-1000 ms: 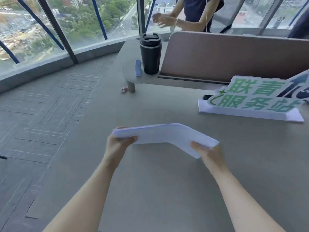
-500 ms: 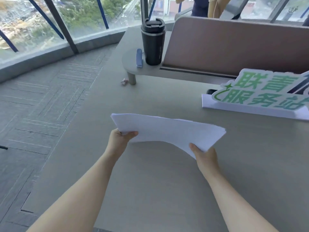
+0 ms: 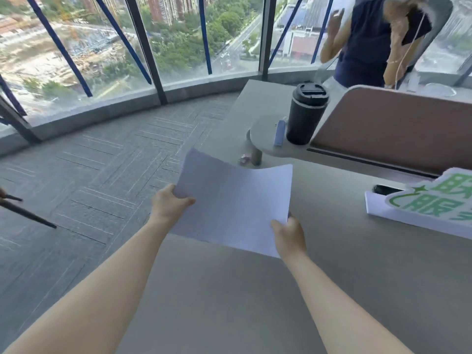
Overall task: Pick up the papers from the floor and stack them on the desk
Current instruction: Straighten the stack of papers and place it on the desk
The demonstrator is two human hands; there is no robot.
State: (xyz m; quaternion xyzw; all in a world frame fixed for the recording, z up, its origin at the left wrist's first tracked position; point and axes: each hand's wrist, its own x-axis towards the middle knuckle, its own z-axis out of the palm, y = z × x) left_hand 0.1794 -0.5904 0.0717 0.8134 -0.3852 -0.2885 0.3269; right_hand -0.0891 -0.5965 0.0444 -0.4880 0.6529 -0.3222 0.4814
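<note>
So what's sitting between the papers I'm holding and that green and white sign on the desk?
Nothing: in the head view, only bare desk separates the papers from the sign.

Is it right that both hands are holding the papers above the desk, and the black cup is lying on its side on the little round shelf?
Not quite. The head view shows the black cup standing upright on the shelf. The rest holds: the left hand and right hand hold the papers above the desk.

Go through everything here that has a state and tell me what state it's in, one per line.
papers: held above the desk, tilted, top edge curling
left hand: gripping the papers' left edge
right hand: gripping their lower right corner
black tumbler: upright, lid on
desk: no papers stacked yet
</note>
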